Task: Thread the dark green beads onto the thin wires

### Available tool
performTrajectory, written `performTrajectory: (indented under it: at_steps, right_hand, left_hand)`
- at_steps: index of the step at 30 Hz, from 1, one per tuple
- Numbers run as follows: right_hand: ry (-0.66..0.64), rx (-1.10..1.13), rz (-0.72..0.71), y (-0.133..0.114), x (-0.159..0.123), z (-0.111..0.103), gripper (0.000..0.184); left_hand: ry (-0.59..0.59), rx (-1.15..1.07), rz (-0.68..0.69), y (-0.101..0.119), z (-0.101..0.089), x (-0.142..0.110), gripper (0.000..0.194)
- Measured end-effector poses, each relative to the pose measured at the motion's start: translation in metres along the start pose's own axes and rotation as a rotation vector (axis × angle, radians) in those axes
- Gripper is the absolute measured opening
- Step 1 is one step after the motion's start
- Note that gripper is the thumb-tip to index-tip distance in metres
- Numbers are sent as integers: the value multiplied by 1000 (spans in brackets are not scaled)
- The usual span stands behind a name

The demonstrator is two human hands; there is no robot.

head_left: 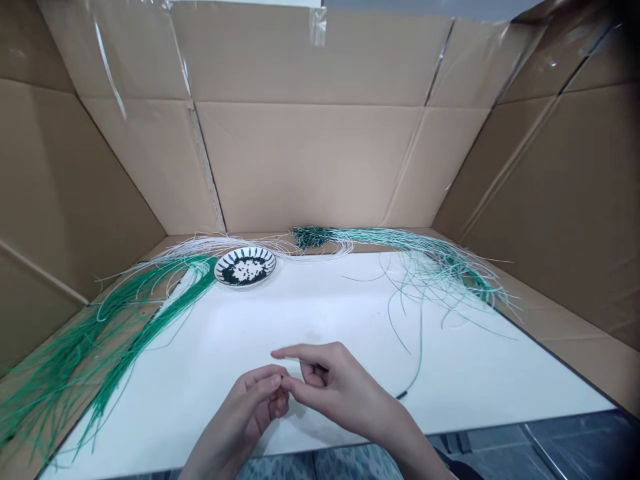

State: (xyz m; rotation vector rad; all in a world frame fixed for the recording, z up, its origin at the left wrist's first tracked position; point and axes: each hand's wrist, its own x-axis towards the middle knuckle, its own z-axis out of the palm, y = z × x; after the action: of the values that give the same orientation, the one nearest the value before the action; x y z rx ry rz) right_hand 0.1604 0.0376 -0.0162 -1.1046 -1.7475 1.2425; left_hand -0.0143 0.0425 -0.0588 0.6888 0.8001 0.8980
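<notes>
My left hand (260,400) is over the front of the white board, thumb and forefinger pinched together. Whatever lies between those fingertips is too small to make out. My right hand (340,383) meets it from the right, its thumb tip at the left fingertips. The right forefinger stretches out to the left, apart from the thumb, with a tiny dark speck at its tip; the other fingers curl under. Beside the right wrist a thin pale green strand (421,333) runs down to a short black end (401,395); any further part is hidden behind the arm.
A striped dish (271,274) of small black beads (233,273) stands at the back left. Green strands (120,333) spread along the left edge. A green and white strand bundle (380,237) lies along the back right. Cardboard walls (310,160) enclose the white board (480,373).
</notes>
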Motion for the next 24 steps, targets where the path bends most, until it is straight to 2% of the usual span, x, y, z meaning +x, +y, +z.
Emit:
performTrajectory:
  at_steps: [2, 4, 8, 9, 14, 20, 24]
  right_hand:
    - [-5, -10, 19, -5, -2, 1, 47]
    - [-20, 24, 40, -8, -5, 4, 49]
    - [-52, 151, 47, -13, -12, 17, 9]
    - [-45, 164, 41, -14, -13, 20, 7]
    - [22, 262, 34, -18, -10, 31, 20]
    - [108, 269, 66, -14, -7, 38, 17]
    - [240, 229, 93, -19, -14, 42, 17]
  left_hand:
    - [-4, -13, 24, 0, 0, -2, 26]
    - [0, -31, 50, 2, 0, -6, 25]
    - [27, -44, 84, 9, -2, -16, 23]
    - [39, -40, 91, 11, -2, -18, 22]
    - [120, -1, 152, 21, 6, -29, 24]
    - [285, 95, 290, 28, 18, -36, 30]
    - [342, 77, 342, 28, 23, -39, 30]
